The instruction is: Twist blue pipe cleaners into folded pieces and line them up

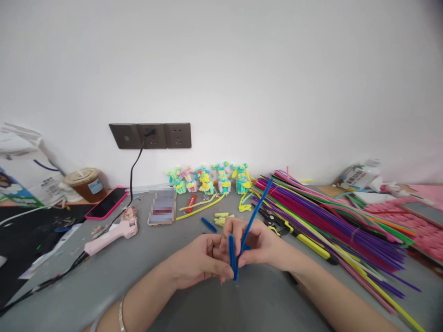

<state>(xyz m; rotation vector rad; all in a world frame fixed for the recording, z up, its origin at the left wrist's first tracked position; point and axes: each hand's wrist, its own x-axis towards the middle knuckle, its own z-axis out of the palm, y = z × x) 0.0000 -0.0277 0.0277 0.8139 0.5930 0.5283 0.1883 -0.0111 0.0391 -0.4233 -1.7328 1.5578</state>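
Note:
Both hands meet above the grey table, around a bent blue pipe cleaner (256, 210). My left hand (204, 263) pinches its folded lower part between thumb and fingers. My right hand (258, 242) grips it just to the right, and one long straight end slants up and right past the fingers. Short blue pieces (208, 224) lie on the table behind my left hand. Next to them is a small pile of pale yellow folded pieces (223, 219), partly behind my right hand.
Several colourful pipe-cleaner figures (223, 179) stand along the wall. Bundled pipe cleaners (332, 216) and yellow-black pliers (313, 246) lie right. At left are a pink glue gun (110, 237) with its cord, phones (107, 203) and a drink cup (86, 184).

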